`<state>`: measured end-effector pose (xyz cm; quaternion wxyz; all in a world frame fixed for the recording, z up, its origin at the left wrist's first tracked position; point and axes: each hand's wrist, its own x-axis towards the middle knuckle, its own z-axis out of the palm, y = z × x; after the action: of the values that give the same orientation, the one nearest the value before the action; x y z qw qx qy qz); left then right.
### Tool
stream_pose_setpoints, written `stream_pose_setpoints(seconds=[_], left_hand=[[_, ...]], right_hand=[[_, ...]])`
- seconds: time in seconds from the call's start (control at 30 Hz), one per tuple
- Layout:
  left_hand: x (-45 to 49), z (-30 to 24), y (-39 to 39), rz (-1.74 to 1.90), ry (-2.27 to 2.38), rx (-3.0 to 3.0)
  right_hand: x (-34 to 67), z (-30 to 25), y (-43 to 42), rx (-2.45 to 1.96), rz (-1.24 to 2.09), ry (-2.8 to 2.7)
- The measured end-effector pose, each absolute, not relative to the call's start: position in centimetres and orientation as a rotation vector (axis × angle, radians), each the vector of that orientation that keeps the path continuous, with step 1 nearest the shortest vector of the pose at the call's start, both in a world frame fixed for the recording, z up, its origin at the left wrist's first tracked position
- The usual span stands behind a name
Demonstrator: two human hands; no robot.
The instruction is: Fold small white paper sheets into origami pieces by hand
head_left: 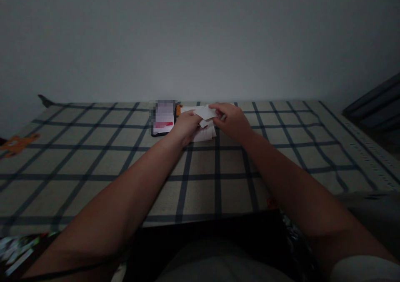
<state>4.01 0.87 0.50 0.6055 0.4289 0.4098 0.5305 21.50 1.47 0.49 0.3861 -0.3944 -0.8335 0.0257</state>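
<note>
Both my arms reach forward over a checked cloth [93, 157] with dark grid lines. My left hand [186, 126] and my right hand [231, 119] meet at the far middle of the cloth, each with fingers closed on a small white piece of paper [205, 113] held between them. Under the hands lie more white paper pieces [204, 134] in a loose pile. Just left of my left hand lies a small card or phone [163, 118] with a white and red face, blurred out.
A plain pale wall [200, 40] rises behind the cloth's far edge. An orange patch [18, 143] shows at the left edge. A dark slanted object [375, 103] stands at the far right. Dark clothing covers my lap at the bottom.
</note>
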Motion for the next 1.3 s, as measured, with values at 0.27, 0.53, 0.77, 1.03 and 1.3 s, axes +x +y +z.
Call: stream_pose_setpoints(seconds=[0.27, 0.53, 0.77, 1.03, 1.3], left_hand=[[3.9, 0.4, 0.7, 1.134, 1.036, 1.026], [3.9, 1.3, -0.4, 1.127, 1.212, 1.11], [3.7, 1.2, 0.2, 1.156, 1.028, 1.028], [3.3, 2.0, 0.5, 1.069, 0.95, 0.795], [3.4, 2.9, 0.2, 1.027, 0.936, 0.709]], right_hand=[[21.5, 0.4, 2.0, -1.032, 0.23, -2.041], [21.2, 0.5, 1.3, -0.944, 0.25, -1.915], [21.2, 0.2, 1.5, -0.815, 0.65, -1.792], [21.6, 0.8, 1.6, -0.819, 0.92, -1.657], [21.6, 1.2, 1.3, -0.783, 1.032, -1.697]])
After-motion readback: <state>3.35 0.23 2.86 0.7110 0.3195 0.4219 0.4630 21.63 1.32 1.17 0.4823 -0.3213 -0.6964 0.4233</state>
